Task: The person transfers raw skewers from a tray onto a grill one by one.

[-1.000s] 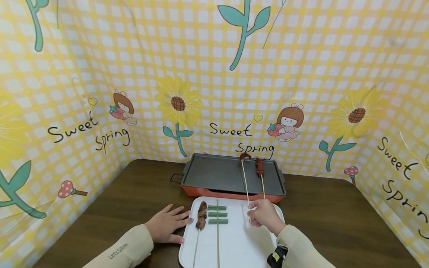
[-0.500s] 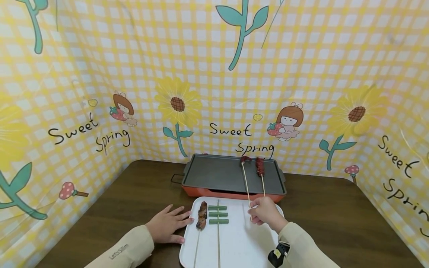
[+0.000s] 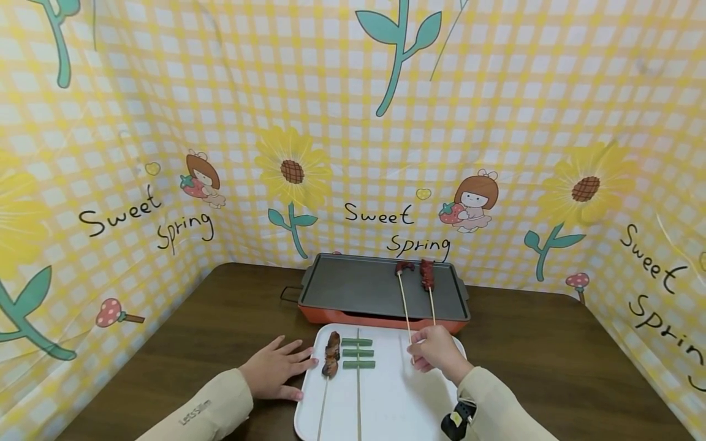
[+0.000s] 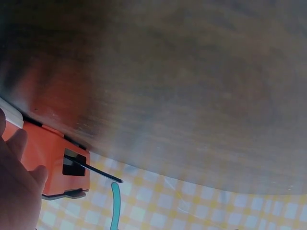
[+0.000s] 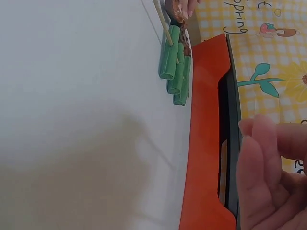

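Observation:
Between thumb and fingers, my right hand (image 3: 438,352) pinches the lower stick of a skewer (image 3: 404,297) above the white tray (image 3: 397,410). The skewer's curved dark red piece lies over the griddle plate (image 3: 353,285); the right wrist view shows the hand (image 5: 273,172) but not the stick clearly. To its right, another skewer of red meat (image 3: 427,275) lies on the plate, its stick running toward the hand. My left hand (image 3: 276,370) has its fingers spread, fingertips at the tray's left rim. Beside it on the tray lie a browned meat skewer (image 3: 332,355) and a green vegetable skewer (image 3: 358,353).
The griddle's orange base (image 3: 347,316) stands right behind the tray, with a thin black wire loop (image 3: 288,294) at its left. A patterned cloth (image 3: 353,153) hangs around the back and sides of the dark wooden table (image 3: 540,343).
The dark red end of the held skewer has come down slightly on the griddle, a little nearer to me. The right hand has shifted only slightly; the left hand stays put.

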Motion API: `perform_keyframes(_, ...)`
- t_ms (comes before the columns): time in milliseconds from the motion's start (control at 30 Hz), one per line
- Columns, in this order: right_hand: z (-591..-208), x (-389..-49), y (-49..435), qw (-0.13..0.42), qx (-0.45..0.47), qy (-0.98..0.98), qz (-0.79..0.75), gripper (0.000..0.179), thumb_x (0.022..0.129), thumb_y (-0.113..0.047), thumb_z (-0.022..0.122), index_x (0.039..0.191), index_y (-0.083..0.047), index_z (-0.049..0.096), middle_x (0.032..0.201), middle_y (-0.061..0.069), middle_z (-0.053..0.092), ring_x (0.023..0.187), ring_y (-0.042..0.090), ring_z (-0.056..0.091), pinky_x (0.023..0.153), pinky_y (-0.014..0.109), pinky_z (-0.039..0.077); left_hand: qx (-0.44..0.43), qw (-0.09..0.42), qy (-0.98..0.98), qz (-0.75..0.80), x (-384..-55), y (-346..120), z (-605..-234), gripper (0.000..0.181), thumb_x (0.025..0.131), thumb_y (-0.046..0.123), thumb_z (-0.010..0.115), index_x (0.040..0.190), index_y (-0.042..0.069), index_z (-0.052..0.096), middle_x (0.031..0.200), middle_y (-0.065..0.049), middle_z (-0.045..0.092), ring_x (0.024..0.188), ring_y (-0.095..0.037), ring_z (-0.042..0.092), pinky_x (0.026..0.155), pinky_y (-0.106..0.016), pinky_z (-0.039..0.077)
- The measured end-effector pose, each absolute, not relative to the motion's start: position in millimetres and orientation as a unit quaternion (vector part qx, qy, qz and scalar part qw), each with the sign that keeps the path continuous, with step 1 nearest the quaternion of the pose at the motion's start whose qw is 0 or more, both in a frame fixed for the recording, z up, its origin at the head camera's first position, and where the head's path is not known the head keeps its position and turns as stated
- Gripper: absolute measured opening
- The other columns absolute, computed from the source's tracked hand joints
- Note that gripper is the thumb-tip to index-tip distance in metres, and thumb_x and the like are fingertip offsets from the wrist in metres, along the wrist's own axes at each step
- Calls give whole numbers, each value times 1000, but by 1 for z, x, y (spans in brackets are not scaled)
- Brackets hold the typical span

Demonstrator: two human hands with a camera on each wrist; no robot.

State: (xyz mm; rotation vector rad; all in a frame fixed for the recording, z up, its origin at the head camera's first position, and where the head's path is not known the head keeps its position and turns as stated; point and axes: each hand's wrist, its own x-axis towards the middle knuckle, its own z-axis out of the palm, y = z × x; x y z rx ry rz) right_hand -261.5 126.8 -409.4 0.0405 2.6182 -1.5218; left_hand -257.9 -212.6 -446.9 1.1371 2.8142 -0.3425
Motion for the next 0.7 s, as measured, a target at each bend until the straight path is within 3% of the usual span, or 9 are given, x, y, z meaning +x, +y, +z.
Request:
perform_keyframes(233, -412, -260, 128, 72, 16, 860, -506, 11, 86, -5, 70, 88, 6, 68, 62, 7, 65, 52, 14, 62, 53, 32, 56, 369, 48, 922, -105, -259, -213, -448, 68, 91, 64, 47, 146, 25, 47, 151, 1, 44, 139, -29, 39, 109, -55, 31)
perform_keyframes(433, -417, -248, 133, 100, -4, 856, -507, 29, 88, -21, 72, 92, 8, 69, 63, 8, 66, 53, 14, 64, 53, 32, 56, 366, 62, 923, -103, -261, -214, -452, 70, 90, 65, 44, 148, 26, 44, 152, 1, 41, 141, -29, 37, 110, -56, 29)
perform_keyframes(700, -426, -214, 138, 148, -67, 842, -514, 28, 82, -12, 74, 99, 9, 65, 59, 9, 66, 48, 11, 61, 47, 31, 54, 367, 68, 922, -103, -262, -213, -452, 70, 90, 67, 43, 148, 27, 44, 153, 1, 41, 141, -28, 36, 110, -56, 30)
